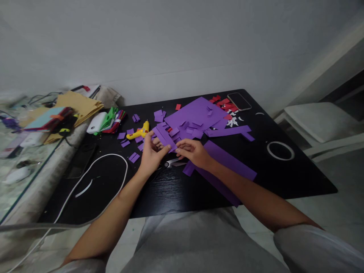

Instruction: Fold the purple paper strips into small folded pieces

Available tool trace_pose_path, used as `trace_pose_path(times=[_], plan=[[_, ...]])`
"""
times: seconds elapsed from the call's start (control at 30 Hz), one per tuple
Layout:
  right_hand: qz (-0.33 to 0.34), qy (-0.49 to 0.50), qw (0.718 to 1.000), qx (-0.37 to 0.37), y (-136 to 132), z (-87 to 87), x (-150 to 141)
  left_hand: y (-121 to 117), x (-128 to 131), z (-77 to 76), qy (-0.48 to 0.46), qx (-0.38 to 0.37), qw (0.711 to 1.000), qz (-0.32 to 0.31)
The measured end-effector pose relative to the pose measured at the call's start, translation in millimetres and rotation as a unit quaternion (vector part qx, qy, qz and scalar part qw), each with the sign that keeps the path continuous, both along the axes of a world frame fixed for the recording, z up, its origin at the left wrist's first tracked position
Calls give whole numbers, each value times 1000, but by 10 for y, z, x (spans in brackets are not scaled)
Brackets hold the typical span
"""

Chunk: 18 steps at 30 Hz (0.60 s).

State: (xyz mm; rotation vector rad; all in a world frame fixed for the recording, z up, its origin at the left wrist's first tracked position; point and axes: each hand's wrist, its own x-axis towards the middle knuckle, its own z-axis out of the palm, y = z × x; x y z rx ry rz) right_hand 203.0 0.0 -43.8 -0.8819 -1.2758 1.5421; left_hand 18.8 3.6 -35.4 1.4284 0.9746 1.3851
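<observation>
Between the left hand (pixel 150 154) and the right hand (pixel 196 152), a purple paper piece (pixel 162 136) with a line along its length is held over the bench (pixel 290 178): the left thumb and fingers support it, while the right thumb and fingertips pinch its lower corner. For a clean result, align the edges before pressing, then apply light, even pressure without twisting the paper. Avoid contact with the scissors (pixel 169 163) lying nearby, the yellow glue gun (pixel 139 132) and the loose purple scraps (pixel 134 157).
</observation>
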Motion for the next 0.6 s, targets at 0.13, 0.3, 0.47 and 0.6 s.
trace_pose_path(times=[0.13, 0.3, 0.47, 0.6], plan=[[-3, 17, 1000, -2, -33, 57, 3, -8, -16, 42, 56, 48, 997, 17], [-27, 13, 1000, 9, -32, 43, -7, -57, -19, 41, 78, 74, 994, 33], [-67, 10, 998, -2, 8, -7, -6, -64, -45, 12, 109, 119, 985, 64], [-89, 2, 996, -3, 37, -16, 7, -30, -99, 18, 156, 157, 973, 67]])
